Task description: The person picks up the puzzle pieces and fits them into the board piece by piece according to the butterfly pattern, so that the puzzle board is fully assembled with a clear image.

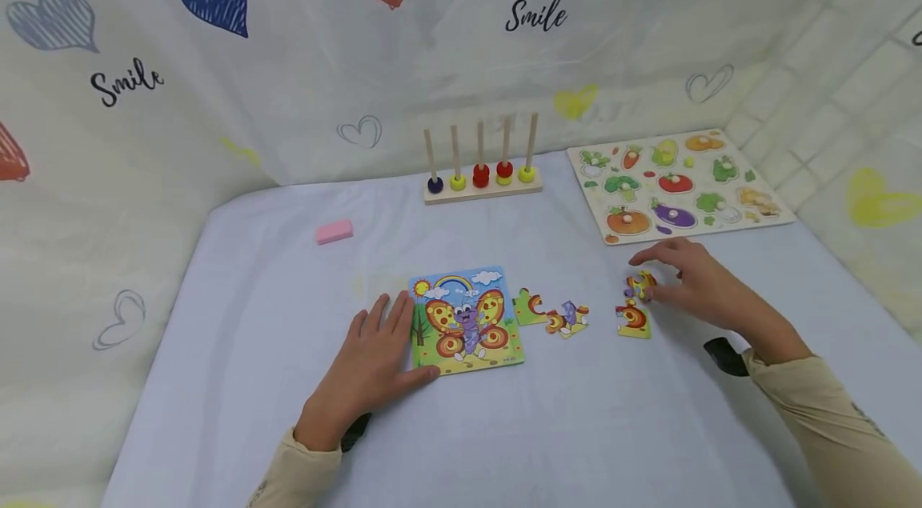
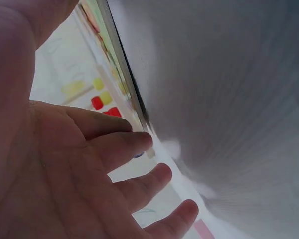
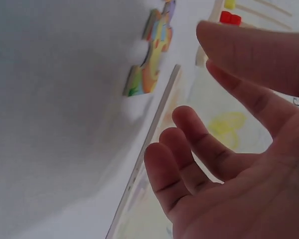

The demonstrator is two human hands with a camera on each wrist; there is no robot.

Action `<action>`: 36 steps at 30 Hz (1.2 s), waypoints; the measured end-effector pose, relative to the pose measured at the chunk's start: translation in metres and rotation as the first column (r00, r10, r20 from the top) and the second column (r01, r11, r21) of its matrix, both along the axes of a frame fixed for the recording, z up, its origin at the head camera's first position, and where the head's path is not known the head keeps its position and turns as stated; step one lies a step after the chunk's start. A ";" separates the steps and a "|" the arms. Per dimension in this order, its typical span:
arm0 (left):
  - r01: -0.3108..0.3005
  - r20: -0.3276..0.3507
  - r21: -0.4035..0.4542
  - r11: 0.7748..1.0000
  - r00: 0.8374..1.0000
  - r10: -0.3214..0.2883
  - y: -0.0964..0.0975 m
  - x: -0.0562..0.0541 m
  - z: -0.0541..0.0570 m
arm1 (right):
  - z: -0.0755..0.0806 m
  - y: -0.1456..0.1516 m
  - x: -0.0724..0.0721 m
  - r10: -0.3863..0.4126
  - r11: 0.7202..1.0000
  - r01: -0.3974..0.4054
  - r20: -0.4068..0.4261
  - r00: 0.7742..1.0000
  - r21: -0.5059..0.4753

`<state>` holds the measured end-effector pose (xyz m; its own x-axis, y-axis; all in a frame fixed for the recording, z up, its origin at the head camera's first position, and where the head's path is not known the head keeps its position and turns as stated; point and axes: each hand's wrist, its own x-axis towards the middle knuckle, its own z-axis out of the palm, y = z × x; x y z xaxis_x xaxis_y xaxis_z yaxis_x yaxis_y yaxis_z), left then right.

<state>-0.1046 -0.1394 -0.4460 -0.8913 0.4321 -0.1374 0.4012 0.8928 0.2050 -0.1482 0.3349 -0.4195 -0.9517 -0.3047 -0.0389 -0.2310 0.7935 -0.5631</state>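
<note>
My left hand [image 1: 374,360] lies along the left side of a square butterfly jigsaw puzzle [image 1: 468,324], its fingers extended and its thumb at the lower edge. In the left wrist view the same hand [image 2: 84,169] shows a bare palm beside the board's edge. Over on the right, my right hand [image 1: 695,288] hovers with thumb and fingers apart around a loose puzzle piece [image 1: 638,286]. Just below that lies another piece [image 1: 634,321] with a red and orange pattern. The right wrist view shows nothing between the fingers and colourful puzzle pieces [image 3: 150,62] beyond them.
Between board and right hand lie a green-edged piece [image 1: 529,310] and a purple-and-yellow piece [image 1: 567,319]. At the back stand a wooden peg stacker [image 1: 483,191] and a vegetable knob puzzle [image 1: 680,186]. A pink block [image 1: 334,232] is at the back left.
</note>
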 end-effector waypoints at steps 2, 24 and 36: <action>-0.014 0.014 -0.001 1.000 1.000 0.014 0.000 0.000 -0.001 | -0.003 0.002 0.000 0.014 1.000 -0.014 0.005 1.000 0.007; -0.022 0.030 0.010 1.000 0.999 0.022 -0.001 0.001 -0.002 | -0.017 0.004 -0.006 0.142 0.990 -0.141 -0.050 0.989 0.013; -0.022 0.032 0.009 1.000 0.999 0.022 0.000 0.001 -0.002 | -0.019 0.000 -0.004 0.113 0.993 -0.112 -0.045 0.993 0.037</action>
